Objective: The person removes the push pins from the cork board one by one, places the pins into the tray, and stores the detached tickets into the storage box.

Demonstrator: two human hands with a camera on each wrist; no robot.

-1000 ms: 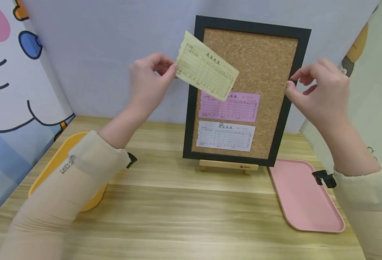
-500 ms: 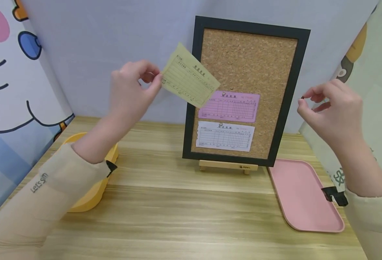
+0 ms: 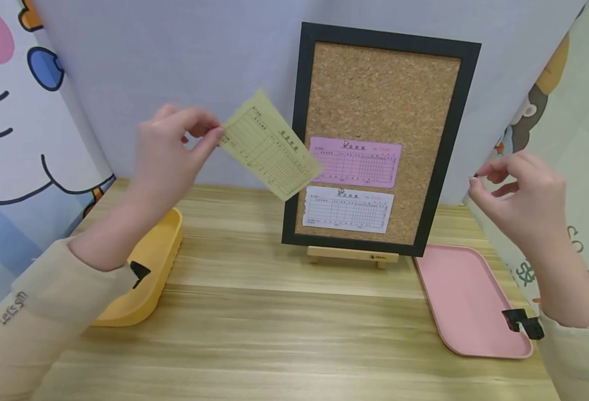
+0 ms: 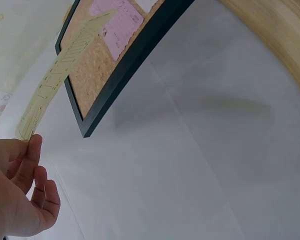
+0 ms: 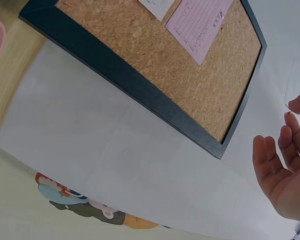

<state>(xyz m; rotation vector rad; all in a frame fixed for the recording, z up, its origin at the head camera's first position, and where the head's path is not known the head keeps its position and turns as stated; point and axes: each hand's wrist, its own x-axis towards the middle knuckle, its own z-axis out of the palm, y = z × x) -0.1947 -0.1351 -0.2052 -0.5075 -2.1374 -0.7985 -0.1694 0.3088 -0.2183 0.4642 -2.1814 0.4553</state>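
On the table (image 3: 254, 345), the board (image 3: 384, 94) stands on its easel (image 3: 352, 255) between the left basket (image 3: 166, 264) and the right tray (image 3: 470, 301), bearing one slip (image 3: 357, 162) above another slip (image 3: 349, 210), and before its left edge (image 3: 302, 83) is a third slip (image 3: 271, 147), in the left hand (image 3: 176, 147).

Yellow printed slip (image 3: 273, 147), tilted midair

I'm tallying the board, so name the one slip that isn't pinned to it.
The yellow slip: the left hand pinches it, while the pink slip and the white slip are pinned to the board.
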